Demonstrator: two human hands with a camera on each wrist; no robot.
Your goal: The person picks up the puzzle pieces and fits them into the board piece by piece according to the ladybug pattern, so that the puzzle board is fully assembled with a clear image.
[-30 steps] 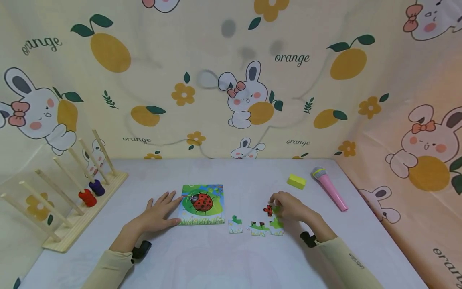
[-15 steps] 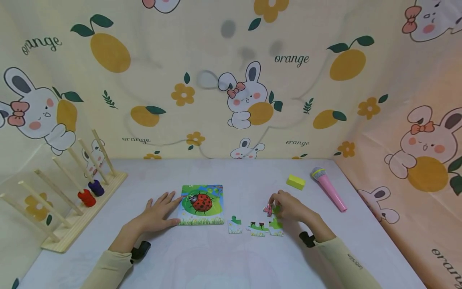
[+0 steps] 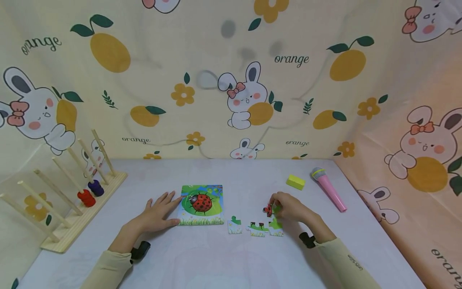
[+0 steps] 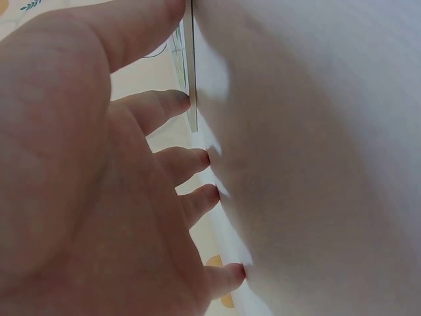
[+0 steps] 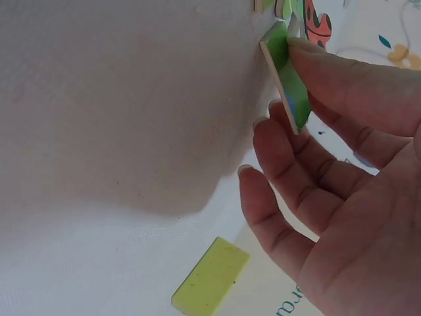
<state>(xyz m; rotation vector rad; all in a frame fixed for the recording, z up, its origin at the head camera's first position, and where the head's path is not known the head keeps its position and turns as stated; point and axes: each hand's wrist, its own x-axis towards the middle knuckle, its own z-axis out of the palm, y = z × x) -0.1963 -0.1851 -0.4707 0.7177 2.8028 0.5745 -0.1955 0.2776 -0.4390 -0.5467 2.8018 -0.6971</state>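
Observation:
In the head view my left hand [image 3: 157,214] lies with spread fingers on the table, thumb and index finger touching the left edge of a square ladybug picture board [image 3: 201,205]. My right hand [image 3: 290,206] pinches a green puzzle piece with a blue patch [image 5: 289,79] between thumb and fingers, tilted off the table in the right wrist view. A red ladybug puzzle piece [image 3: 267,210] shows just left of the fingertips; whether it is joined to the green one I cannot tell. Nearer lie a grass corner piece [image 3: 235,226], a middle grass piece [image 3: 258,229] and a right grass piece [image 3: 276,228].
A yellow block [image 3: 296,182] and a pink toy microphone [image 3: 328,188] lie behind and right of my right hand. At the left stands a wooden peg rack [image 3: 86,212] with red rings [image 3: 86,198] and purple rings [image 3: 96,188]. A patterned cloth encloses the table.
The red piece by my right fingertips shifts in tilt: it looked pale with glare half a second ago and shows red again now. My left hand stays in place.

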